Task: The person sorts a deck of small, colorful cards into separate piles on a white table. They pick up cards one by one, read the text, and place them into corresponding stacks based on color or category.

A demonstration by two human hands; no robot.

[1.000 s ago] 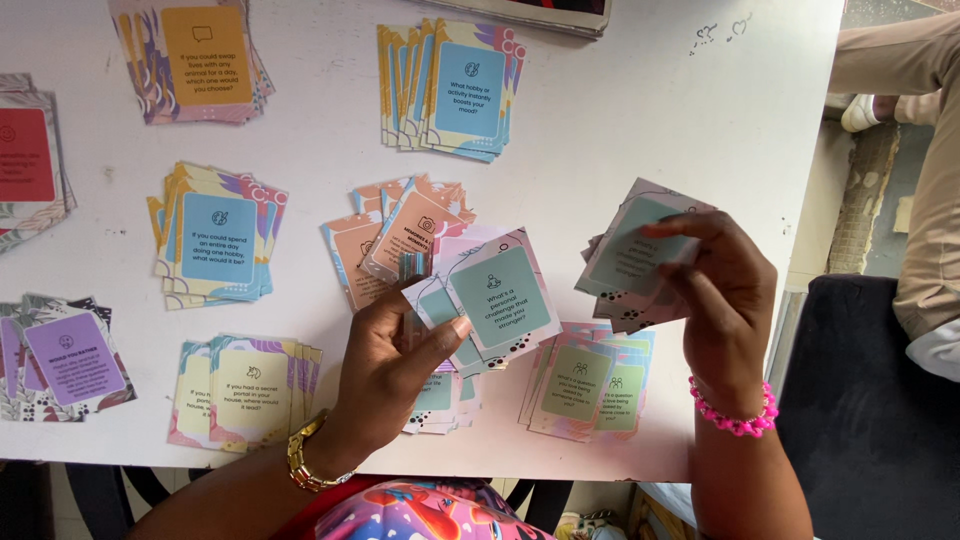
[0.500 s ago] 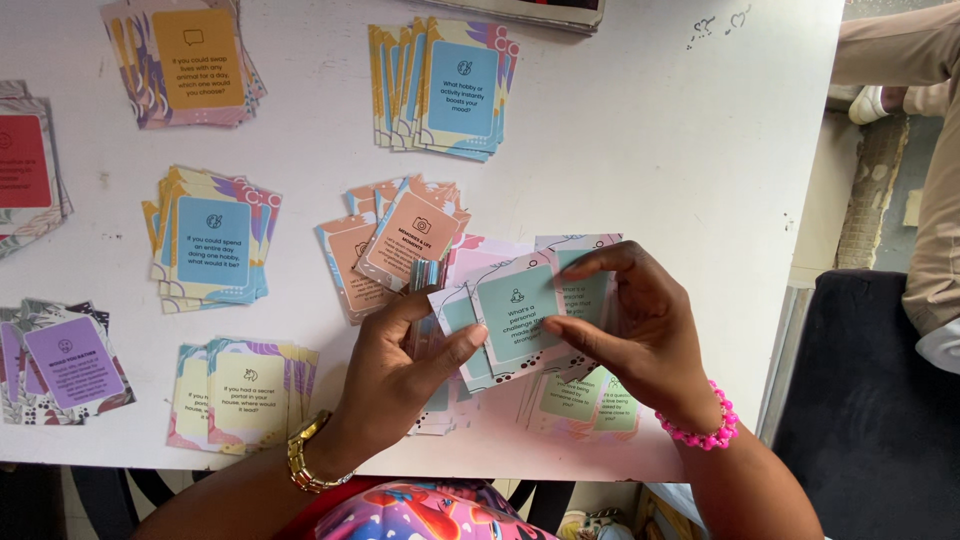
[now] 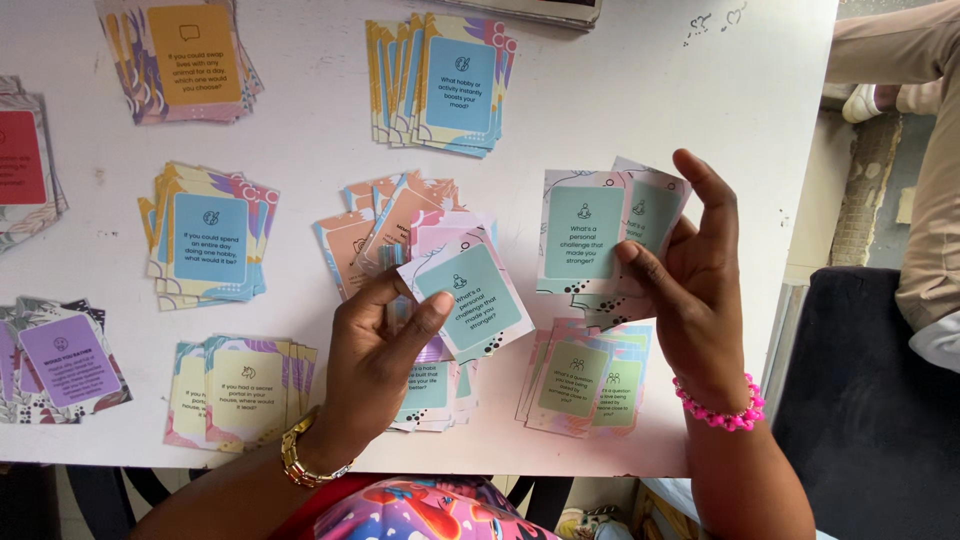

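My left hand (image 3: pixel 385 345) grips a small stack of cards, its top card teal-centred with a tilted face (image 3: pixel 468 297). My right hand (image 3: pixel 690 270) holds a fan of teal-centred cards (image 3: pixel 600 235), raised a little to the right of the left hand. Both hands hover over the near edge of the white table (image 3: pixel 620 110). Beneath them lie a green-centred pile (image 3: pixel 580 380) and a teal pile partly hidden under the left hand (image 3: pixel 430 395). A peach-coloured pile (image 3: pixel 385 225) sits just behind the left hand's cards.
Sorted card piles cover the table: orange (image 3: pixel 190 55) and blue (image 3: pixel 450 85) at the back, blue (image 3: pixel 210 240) at mid left, red (image 3: pixel 20 165) and purple (image 3: pixel 60 360) at the left edge, yellow-green (image 3: pixel 240 390) in front. A dark chair (image 3: pixel 870 400) stands right; another person's leg (image 3: pixel 930 200) beyond it.
My right hand has pulled away from the left-hand stack toward the right, carrying teal cards with it. The left hand keeps its stack in nearly the same spot.
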